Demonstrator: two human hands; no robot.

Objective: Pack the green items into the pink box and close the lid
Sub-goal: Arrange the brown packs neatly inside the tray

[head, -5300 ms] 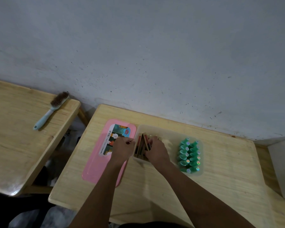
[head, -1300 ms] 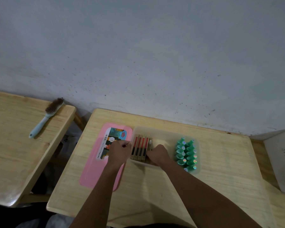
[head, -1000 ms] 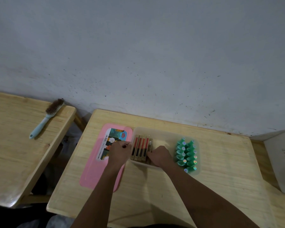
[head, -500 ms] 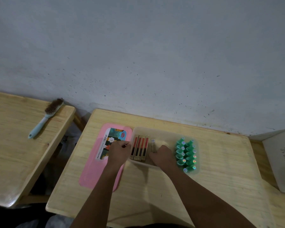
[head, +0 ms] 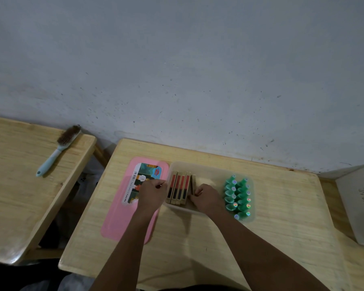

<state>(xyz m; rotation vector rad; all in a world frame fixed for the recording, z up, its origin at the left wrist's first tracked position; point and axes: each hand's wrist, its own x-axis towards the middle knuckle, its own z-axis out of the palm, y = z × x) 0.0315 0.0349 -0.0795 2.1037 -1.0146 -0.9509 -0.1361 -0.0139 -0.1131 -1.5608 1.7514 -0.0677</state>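
Observation:
A translucent box [head: 206, 168] stands on the wooden desk [head: 286, 217]. Its pink lid [head: 118, 223], with a picture label, lies flat to its left. Several green bottles [head: 237, 196] stand in two rows at the box's right end. A row of red and gold cartons [head: 178, 187] fills the left end. My left hand [head: 151, 196] is closed at the box's left rim, over the lid. My right hand [head: 207, 198] is inside the box and pinches one more carton [head: 193, 183] standing on edge beside the row.
A light blue brush [head: 57, 151] lies on a second wooden desk [head: 15, 185] to the left, across a gap. A white container with handwriting [head: 357, 202] sits at the right edge. A grey wall runs behind both desks.
The carton in my right hand stood slightly apart from the row half a second ago and now sits closer to it. My left hand has stayed at the box's left rim.

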